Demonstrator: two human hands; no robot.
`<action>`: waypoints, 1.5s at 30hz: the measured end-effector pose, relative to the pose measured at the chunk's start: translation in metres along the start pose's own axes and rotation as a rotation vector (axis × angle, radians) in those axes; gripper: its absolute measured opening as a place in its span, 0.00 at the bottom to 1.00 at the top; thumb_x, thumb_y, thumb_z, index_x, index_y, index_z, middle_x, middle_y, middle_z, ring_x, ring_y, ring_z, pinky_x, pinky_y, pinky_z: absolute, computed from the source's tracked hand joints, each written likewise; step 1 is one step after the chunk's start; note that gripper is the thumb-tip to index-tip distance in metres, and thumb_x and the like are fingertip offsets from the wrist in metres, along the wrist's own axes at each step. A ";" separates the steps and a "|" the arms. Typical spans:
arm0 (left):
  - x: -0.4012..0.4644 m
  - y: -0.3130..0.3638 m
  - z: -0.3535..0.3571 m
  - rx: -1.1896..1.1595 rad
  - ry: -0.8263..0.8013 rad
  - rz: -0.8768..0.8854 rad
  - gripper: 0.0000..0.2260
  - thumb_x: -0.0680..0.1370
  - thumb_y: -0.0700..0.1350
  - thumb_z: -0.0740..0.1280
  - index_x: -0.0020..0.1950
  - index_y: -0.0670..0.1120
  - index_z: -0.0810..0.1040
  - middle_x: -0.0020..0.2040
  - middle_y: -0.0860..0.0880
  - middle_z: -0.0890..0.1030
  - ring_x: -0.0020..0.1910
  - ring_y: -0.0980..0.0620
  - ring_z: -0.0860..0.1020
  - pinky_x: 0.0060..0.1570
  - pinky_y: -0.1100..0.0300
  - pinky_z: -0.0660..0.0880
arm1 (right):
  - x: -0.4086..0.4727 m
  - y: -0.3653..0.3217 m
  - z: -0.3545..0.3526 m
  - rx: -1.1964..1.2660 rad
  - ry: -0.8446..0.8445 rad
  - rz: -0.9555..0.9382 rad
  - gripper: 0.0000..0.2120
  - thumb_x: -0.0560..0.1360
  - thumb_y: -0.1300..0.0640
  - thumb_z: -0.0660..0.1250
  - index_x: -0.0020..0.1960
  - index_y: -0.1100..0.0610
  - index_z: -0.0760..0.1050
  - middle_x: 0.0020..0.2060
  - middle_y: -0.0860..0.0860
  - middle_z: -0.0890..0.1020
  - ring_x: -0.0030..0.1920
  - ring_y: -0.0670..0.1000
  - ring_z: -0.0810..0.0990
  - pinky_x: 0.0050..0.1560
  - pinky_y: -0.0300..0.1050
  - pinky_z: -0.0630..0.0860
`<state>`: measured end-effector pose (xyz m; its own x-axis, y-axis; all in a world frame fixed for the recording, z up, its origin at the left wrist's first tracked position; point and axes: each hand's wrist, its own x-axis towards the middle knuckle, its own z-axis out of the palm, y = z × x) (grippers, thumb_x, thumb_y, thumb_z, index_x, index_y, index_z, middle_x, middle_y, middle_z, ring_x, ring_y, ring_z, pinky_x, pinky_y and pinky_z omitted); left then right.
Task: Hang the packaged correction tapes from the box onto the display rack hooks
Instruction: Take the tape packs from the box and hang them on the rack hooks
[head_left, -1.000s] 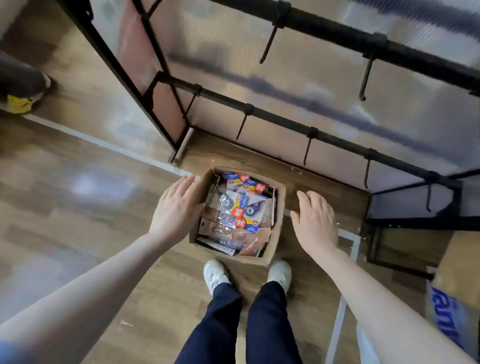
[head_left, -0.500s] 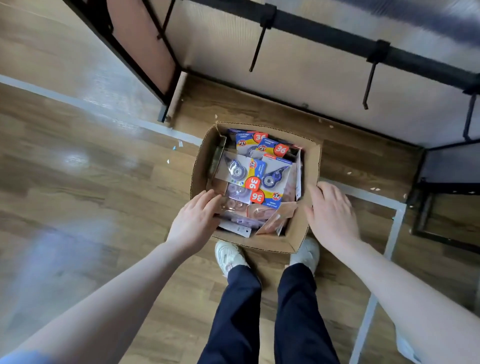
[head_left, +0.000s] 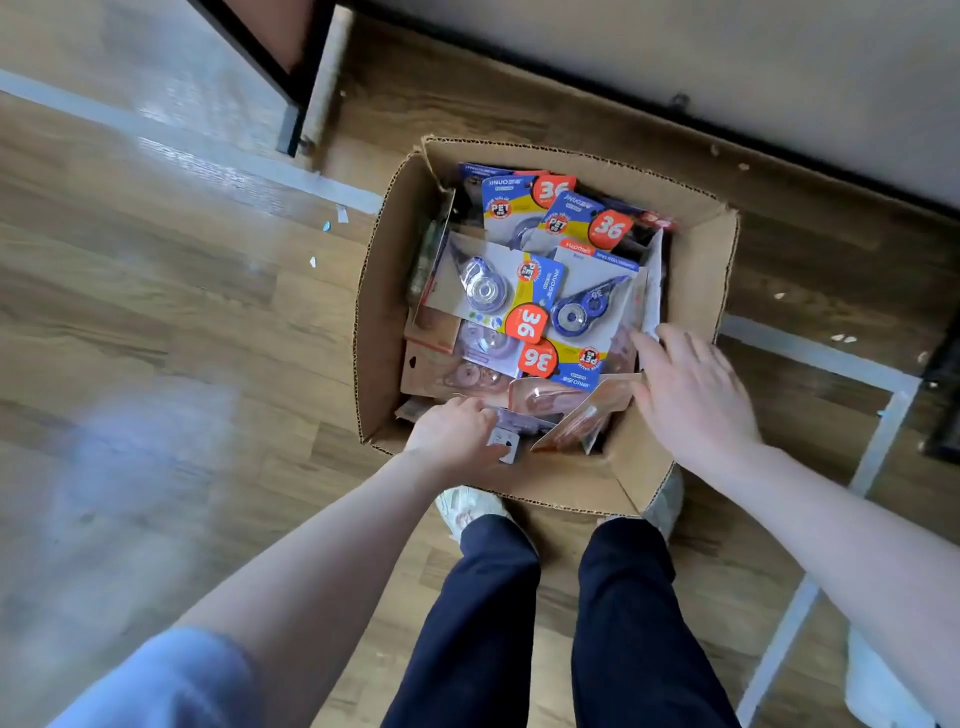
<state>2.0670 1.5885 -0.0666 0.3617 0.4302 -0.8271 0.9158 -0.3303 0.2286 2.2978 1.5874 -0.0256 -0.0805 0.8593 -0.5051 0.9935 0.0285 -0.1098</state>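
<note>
An open cardboard box sits on the wooden floor in front of my feet, filled with several packaged correction tapes on blue, yellow and red cards marked "36". My left hand is inside the near edge of the box, its fingers curled round a pack with a white card corner. My right hand reaches in over the right wall, and its straight, spread fingers touch the packs there. Only a black lower post of the display rack shows; the hooks are out of view.
My legs and white shoes stand just behind the box. White tape lines cross the floor. A black frame part sits at the right edge. A pale wall panel runs along the top. Small paper scraps lie left of the box.
The view dropped closer to the box and the rack hooks left the frame. Both hands moved from outside the box walls into the box; the left one closed round a pack at the near edge.
</note>
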 end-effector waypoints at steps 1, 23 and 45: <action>0.005 0.007 0.003 -0.003 -0.017 -0.012 0.22 0.78 0.58 0.59 0.66 0.46 0.70 0.63 0.46 0.73 0.64 0.47 0.69 0.57 0.54 0.69 | 0.003 0.002 0.003 -0.005 0.004 -0.009 0.22 0.73 0.59 0.68 0.65 0.62 0.70 0.57 0.61 0.76 0.60 0.62 0.73 0.58 0.55 0.72; 0.042 0.036 0.019 0.133 -0.105 -0.082 0.12 0.77 0.44 0.64 0.60 0.47 0.75 0.58 0.47 0.77 0.59 0.47 0.75 0.44 0.58 0.70 | 0.032 0.018 0.031 -0.052 0.009 -0.024 0.19 0.71 0.59 0.69 0.60 0.64 0.72 0.55 0.62 0.76 0.58 0.62 0.73 0.56 0.56 0.70; 0.024 -0.011 0.005 0.383 0.270 0.518 0.20 0.43 0.33 0.75 0.31 0.47 0.79 0.28 0.49 0.74 0.26 0.49 0.76 0.22 0.67 0.66 | 0.074 0.000 0.054 0.653 -0.379 0.544 0.19 0.67 0.56 0.75 0.54 0.59 0.74 0.53 0.54 0.80 0.54 0.54 0.78 0.49 0.44 0.72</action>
<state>2.0653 1.5982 -0.0918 0.8114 0.3150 -0.4923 0.5056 -0.8009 0.3208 2.2873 1.6232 -0.1093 0.2479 0.4428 -0.8617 0.6700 -0.7208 -0.1777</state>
